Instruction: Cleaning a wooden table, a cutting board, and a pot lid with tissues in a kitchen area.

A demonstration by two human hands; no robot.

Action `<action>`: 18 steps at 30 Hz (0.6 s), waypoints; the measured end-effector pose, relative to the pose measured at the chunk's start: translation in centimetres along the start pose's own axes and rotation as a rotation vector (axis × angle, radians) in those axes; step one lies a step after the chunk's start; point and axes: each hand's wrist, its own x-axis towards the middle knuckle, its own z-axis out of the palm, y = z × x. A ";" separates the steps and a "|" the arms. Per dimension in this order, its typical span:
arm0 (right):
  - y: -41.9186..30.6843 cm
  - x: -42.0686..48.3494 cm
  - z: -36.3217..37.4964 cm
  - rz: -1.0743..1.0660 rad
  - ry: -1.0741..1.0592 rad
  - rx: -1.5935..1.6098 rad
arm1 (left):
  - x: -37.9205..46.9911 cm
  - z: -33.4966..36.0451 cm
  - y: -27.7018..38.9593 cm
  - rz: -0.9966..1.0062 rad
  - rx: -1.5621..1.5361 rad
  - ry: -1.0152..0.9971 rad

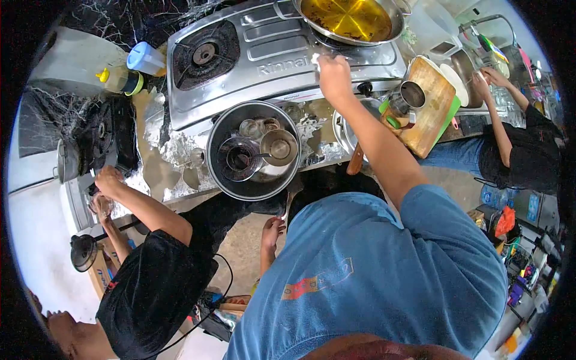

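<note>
My right hand [335, 74] is closed around a crumpled white wipe or cloth [316, 60] at the front part of the steel gas stove [281, 69], just below a steel pan [398, 33] of yellow oil on the burner. Low beside my blue shirt, my left hand [272, 231] pinches a thin, pale utensil handle [286, 206]; its far end is hard to make out. Between the stove and me, a large dark pot [213, 173] holds a small metal bowl [279, 147], glass cups and a spoon.
At the right, a wooden cutting board [434, 101] carries a metal cup [412, 94] and a piece of green vegetable [393, 121]. A wooden handle [356, 160] juts over the counter edge. People in black shirts work close on both sides. A black stove [105, 132] stands left.
</note>
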 end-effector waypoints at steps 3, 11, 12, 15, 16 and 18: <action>1.1 -1.1 -1.6 -0.041 -0.042 0.012 | 0.0 -0.1 -0.2 -0.020 -0.040 0.009; 1.5 -1.7 -0.6 0.253 -0.085 -0.064 | -0.6 -0.8 -0.2 -0.020 -0.022 0.000; 1.2 -1.3 -0.5 0.310 -0.115 -0.067 | -0.6 -0.8 -0.3 -0.024 -0.025 -0.007; 0.9 -0.2 0.5 0.272 -0.048 -0.015 | -0.8 -0.7 0.0 -0.038 -0.008 -0.014; 0.9 0.0 0.8 0.272 -0.071 0.009 | -0.9 -0.5 0.2 -0.048 0.010 -0.014; 0.5 -0.5 0.5 0.212 -0.074 0.054 | -0.8 -0.5 -0.1 -0.046 0.006 -0.016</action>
